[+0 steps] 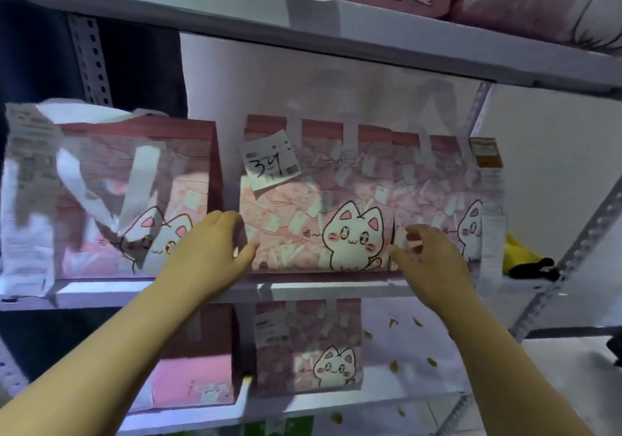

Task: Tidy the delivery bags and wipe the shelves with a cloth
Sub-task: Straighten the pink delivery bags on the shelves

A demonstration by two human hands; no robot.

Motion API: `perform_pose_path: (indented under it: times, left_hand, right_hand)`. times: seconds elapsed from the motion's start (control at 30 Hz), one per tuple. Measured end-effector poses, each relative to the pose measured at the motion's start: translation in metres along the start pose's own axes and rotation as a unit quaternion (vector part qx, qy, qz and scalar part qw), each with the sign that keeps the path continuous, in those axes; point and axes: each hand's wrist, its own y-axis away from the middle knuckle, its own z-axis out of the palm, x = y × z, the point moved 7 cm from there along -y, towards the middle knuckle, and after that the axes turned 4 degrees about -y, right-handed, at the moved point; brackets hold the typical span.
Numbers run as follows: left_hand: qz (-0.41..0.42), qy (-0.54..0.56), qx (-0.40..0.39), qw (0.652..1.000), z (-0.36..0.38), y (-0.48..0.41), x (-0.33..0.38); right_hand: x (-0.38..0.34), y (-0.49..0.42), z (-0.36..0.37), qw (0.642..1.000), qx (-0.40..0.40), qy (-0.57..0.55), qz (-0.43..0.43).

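1. Delivery bag (303, 206), pink with a white cartoon cat and a slip (269, 159) marked "34" at its top left corner, stands upright on the middle shelf (336, 289), close to the front lip.
2. The left hand (208, 247) is clamped on the bag's lower left edge. Its fingers curl round behind the side and its thumb (247, 252) lies across the pink front.
3. The right hand (430, 257) is at the bag's lower right edge with its fingers curled and its thumb pointing left toward the cat. It is blurred, so I cannot tell whether it grips the edge or only touches it.
4. Both forearms are bare and reach up and forward from the bottom corners of the view. The wrists cross in front of the shelf lip, one on each side of the bag.
5. A left neighbour bag (134, 173) with white handles stands just beside the left hand, with a narrow gap between the two bags.
6. A right neighbour bag (447, 179) touches or overlaps the held bag's right edge.
7. The upper shelf (370, 41) hangs well above the bag tops, leaving open room over them.
8. Right of the bags, a yellow and black thing (520, 257) lies near a slotted upright post (589, 233).
9. One more cat bag (323, 344) stands on the shelf below.
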Motion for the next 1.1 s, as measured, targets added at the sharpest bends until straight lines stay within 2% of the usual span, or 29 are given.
perform_pose_path:
  times: [0.17, 0.3, 0.67, 0.9, 1.1]
  left_hand:
    - [-0.064, 0.027, 0.039, 0.997, 0.014, 0.000, -0.003]
    - [-0.070, 0.043, 0.041, 0.996, 0.018, 0.000, -0.007]
    - [-0.110, 0.050, 0.044, 0.992, 0.022, 0.009, -0.026]
    - [-0.118, 0.057, 0.047, 0.990, 0.018, 0.013, -0.024]
    - [-0.113, 0.046, 0.092, 0.988, 0.001, 0.019, -0.019]
  right_hand:
    - [0.000, -0.018, 0.006, 0.999, -0.016, 0.017, -0.030]
    - [-0.007, -0.025, 0.014, 0.998, -0.027, 0.016, -0.061]
    - [-0.010, -0.023, 0.029, 0.991, -0.037, -0.101, -0.082]
    - [-0.013, -0.022, 0.030, 0.989, -0.057, -0.102, -0.092]
    - [-0.014, -0.022, 0.018, 0.984, -0.040, -0.151, -0.081]
